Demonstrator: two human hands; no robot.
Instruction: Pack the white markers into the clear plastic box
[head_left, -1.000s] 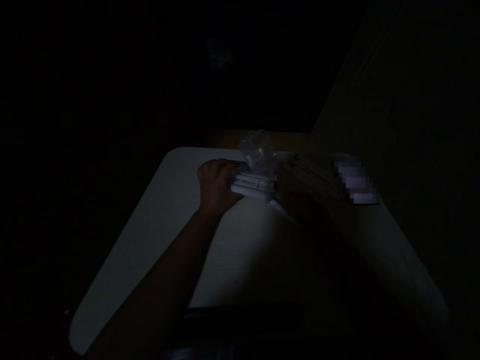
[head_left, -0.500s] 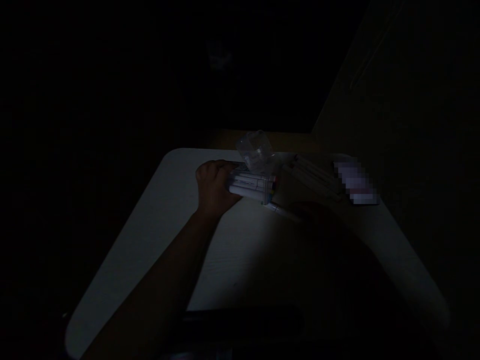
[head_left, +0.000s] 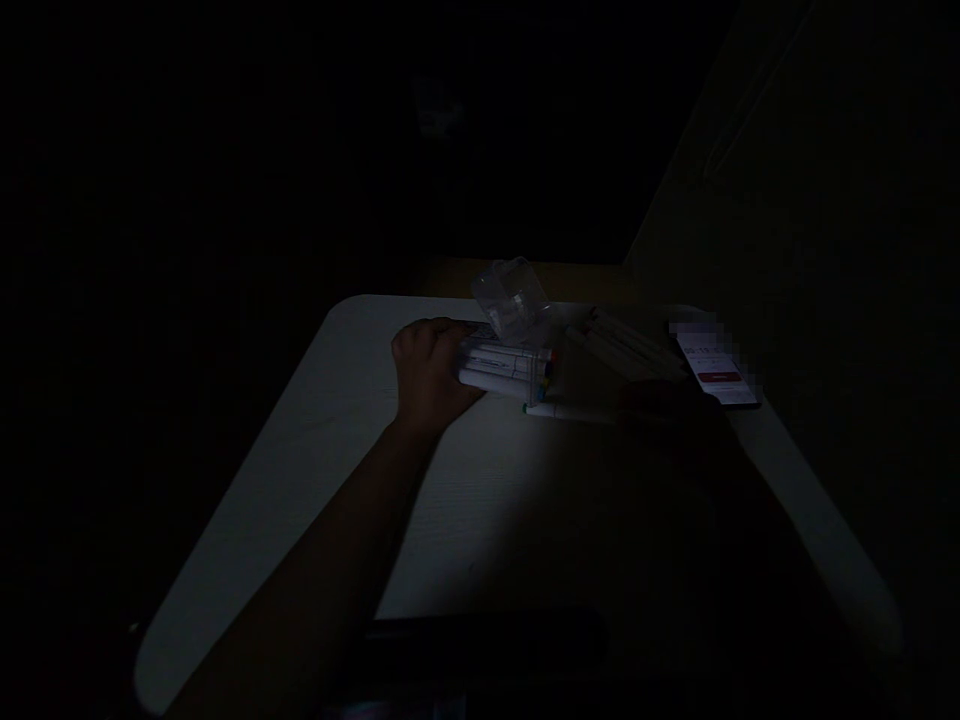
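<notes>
My left hand [head_left: 431,365] is wrapped around a clear plastic case [head_left: 499,370], which lies on its side on the white table. White markers fill the case, and their coloured ends show at its right, open end. In deep shadow to the right is my right hand [head_left: 660,403], its fingers barely visible, closed on the right end of a white marker [head_left: 574,412]. That marker points left, its green end just below the mouth of the case. Several loose markers [head_left: 626,345] lie beyond my right hand.
A clear plastic lid or box [head_left: 511,298] stands behind the case near the far edge of the white table [head_left: 300,450]. At the right lies a phone [head_left: 716,365] with a lit screen. A dark long object [head_left: 487,640] crosses the near edge. The surroundings are very dark.
My right hand has shifted right and slightly away from me. The marker in it has swung from slanting to nearly level. My left hand and the case have stayed in place.
</notes>
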